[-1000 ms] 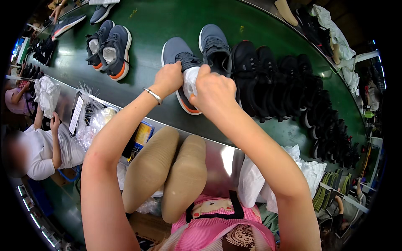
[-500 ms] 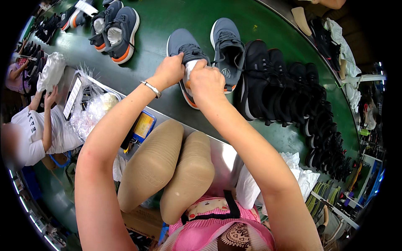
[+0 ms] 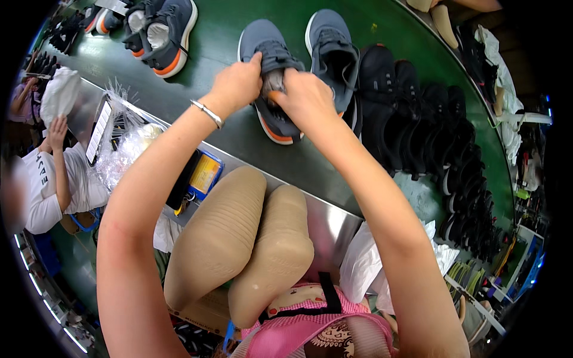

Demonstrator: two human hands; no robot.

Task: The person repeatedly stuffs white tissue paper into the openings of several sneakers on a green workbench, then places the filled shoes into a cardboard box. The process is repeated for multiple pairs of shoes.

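Note:
A grey sneaker with an orange and white sole (image 3: 259,37) stands on the green-topped table, its heel towards me. My left hand (image 3: 236,88) grips the left side of its opening, thumb pressed near the tongue. On the other side my right hand (image 3: 309,98) holds the collar, its thumb reaching into the opening and its other fingers partly hidden. Pale crumpled stuffing (image 3: 274,80) shows inside the shoe between my hands. Just right of it stands the matching grey sneaker (image 3: 330,27), its opening dark.
Several black sneakers (image 3: 377,83) line the table's right side. At the far left stand stuffed grey sneakers (image 3: 173,36). Clear plastic bags (image 3: 122,155) and a blue-framed card holder (image 3: 206,173) lie left. Two beige ribbed forms (image 3: 218,230) are below. A person in white (image 3: 68,185) works at left.
The white stuffing sits deeper in the sneaker, and my right hand has shifted right, its thumb now inside the opening. My left hand keeps its grip. The whole view has shifted slightly.

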